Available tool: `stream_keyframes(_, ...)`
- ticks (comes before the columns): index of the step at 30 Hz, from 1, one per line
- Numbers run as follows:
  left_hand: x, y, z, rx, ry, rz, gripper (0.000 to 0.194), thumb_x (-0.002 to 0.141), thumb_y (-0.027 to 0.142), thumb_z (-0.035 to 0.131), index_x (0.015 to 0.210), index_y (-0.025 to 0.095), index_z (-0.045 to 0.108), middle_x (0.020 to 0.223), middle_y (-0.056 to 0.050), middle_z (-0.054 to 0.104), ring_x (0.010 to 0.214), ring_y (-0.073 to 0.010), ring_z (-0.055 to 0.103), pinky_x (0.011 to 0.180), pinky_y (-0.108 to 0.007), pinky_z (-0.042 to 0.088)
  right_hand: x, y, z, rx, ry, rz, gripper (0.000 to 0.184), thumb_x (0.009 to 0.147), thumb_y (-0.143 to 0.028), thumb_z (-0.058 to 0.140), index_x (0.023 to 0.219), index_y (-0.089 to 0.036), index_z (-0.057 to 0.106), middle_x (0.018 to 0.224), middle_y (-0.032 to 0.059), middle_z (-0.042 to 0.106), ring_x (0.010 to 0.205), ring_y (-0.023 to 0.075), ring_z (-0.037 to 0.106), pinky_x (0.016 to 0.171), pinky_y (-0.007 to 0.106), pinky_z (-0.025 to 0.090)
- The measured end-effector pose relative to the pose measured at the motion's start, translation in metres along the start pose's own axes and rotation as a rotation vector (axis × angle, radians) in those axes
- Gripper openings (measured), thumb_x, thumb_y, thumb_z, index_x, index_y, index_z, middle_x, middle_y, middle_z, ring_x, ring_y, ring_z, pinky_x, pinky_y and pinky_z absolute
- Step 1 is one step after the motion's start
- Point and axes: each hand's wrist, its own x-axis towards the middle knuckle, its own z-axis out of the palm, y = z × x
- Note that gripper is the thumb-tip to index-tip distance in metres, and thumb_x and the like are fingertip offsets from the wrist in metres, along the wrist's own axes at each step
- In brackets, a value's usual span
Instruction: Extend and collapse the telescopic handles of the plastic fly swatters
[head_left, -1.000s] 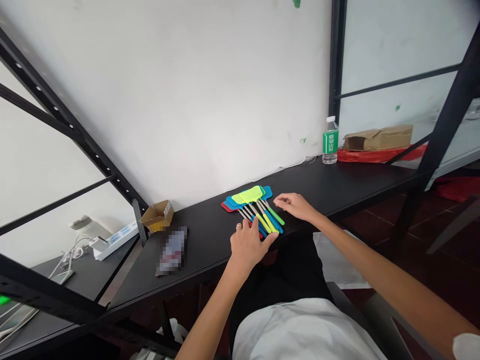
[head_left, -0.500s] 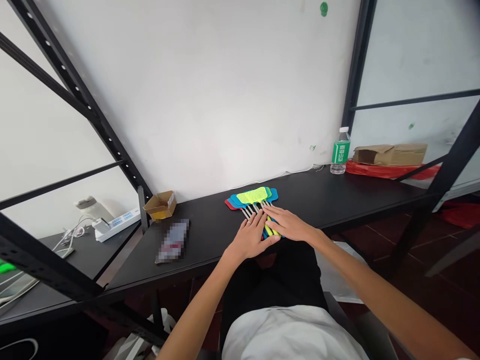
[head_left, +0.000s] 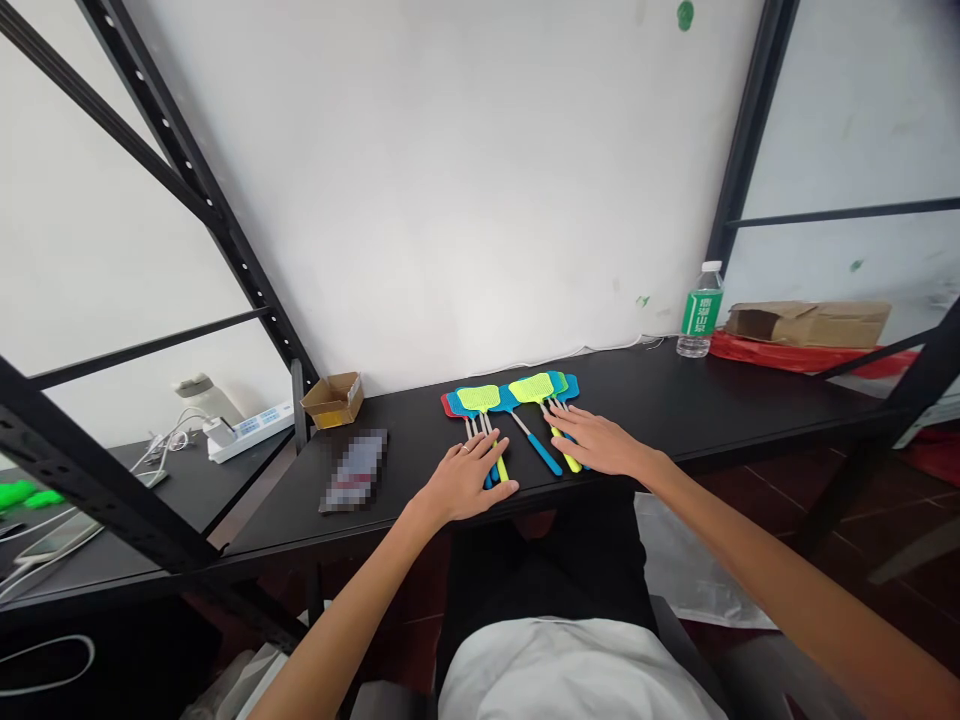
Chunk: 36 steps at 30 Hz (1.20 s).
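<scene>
Swatters, change: a half second ago they lay in one overlapping bunch under both hands; now there is a left group (head_left: 478,398) and a right group (head_left: 532,389), with a blue-handled swatter (head_left: 544,455) uncovered between them. The two yellow-green heads, overlapped before, are apart.
Hands, change: close together earlier, now well apart.
Left hand: palm down on the left group's handles, fingers a little parted, thumb out to the side (head_left: 461,482); no pinch seen.
Right hand: palm down over the right group's handles, fingers extended and slightly fanned (head_left: 600,443).
Swatter position: around the middle of the black tabletop's length (head_left: 427,450), heads toward the back edge, handle ends near the front edge.
Blue-handled swatter, axis: diagonal, lying flat; head points to the back edge and leftward, handle end to the front edge and rightward.
Left group, axis: mostly back to front, handle ends veering slightly right.
Right group, axis: back to front with a clearer rightward slant; some handles hidden by the hand.
Head colours: yellow-green on top, blue below, red at the left end, green at the right.
Left end: open carton (head_left: 334,408) near the back edge, pixelated item (head_left: 356,475) in front.
Right end: upright bottle (head_left: 700,312) near the back edge.
</scene>
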Motion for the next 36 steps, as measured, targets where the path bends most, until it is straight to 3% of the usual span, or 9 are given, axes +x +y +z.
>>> stream_keyframes(4,0.002,0.0,0.0,0.006,-0.002,-0.019,0.079,0.093,0.076,0.029,0.16,0.033,0.028,0.168,-0.006,0.023,0.153,-0.0339,0.024,0.119,-0.053,0.027,0.003,-0.002,-0.001,-0.018,-0.035,-0.074,0.078,0.097,-0.072,0.02,0.158,-0.027,0.036,0.166,0.0021,0.026,0.155,0.0371,0.015,0.118,0.058,0.029)
stream_keyframes(10,0.016,0.003,0.004,-0.008,-0.018,-0.048,0.081,0.091,0.081,0.027,0.16,0.039,0.023,0.169,-0.004,0.017,0.154,-0.0371,0.02,0.119,-0.059,0.022,0.019,0.001,0.007,0.016,-0.061,-0.146,0.081,0.095,-0.076,0.027,0.161,-0.029,0.028,0.166,0.0033,0.025,0.154,0.0385,0.014,0.12,0.059,0.024)
stream_keyframes(17,0.012,-0.003,0.006,-0.017,-0.007,-0.065,0.085,0.092,0.08,0.026,0.162,0.033,0.016,0.169,-0.007,0.014,0.155,-0.0325,0.015,0.121,-0.053,0.023,0.021,0.017,0.003,0.011,-0.127,-0.066,0.081,0.093,-0.078,0.028,0.162,-0.036,0.015,0.168,-0.0026,0.007,0.154,0.0366,0.003,0.123,0.058,0.017)
stream_keyframes(28,-0.01,-0.019,0.001,0.033,-0.015,-0.062,0.08,0.094,0.076,0.024,0.16,0.032,0.028,0.167,-0.007,0.025,0.153,-0.035,0.022,0.118,-0.054,0.028,0.0,0.043,-0.009,-0.004,-0.154,-0.044,0.085,0.09,-0.081,0.032,0.161,-0.035,0.021,0.168,-0.0021,0.006,0.154,0.0398,0.0,0.122,0.061,0.017)
stream_keyframes(32,-0.001,-0.025,-0.001,0.029,0.036,-0.034,0.082,0.092,0.078,0.03,0.159,0.03,0.032,0.169,-0.006,0.016,0.155,-0.0351,0.017,0.122,-0.054,0.022,0.0,0.038,-0.008,0.018,-0.103,-0.065,0.083,0.091,-0.08,0.035,0.161,-0.038,0.019,0.168,-0.0013,0.009,0.154,0.0397,0.002,0.123,0.061,0.016)
stream_keyframes(36,0.013,-0.028,0.001,-0.023,-0.016,0.0,0.085,0.092,0.078,0.033,0.161,0.029,0.024,0.168,-0.005,0.02,0.156,-0.0315,0.014,0.125,-0.052,0.015,0.006,0.027,-0.004,0.031,-0.078,-0.166,0.075,0.094,-0.075,0.035,0.16,-0.042,0.023,0.168,-0.0028,0.015,0.155,0.0385,0.005,0.123,0.063,0.007)
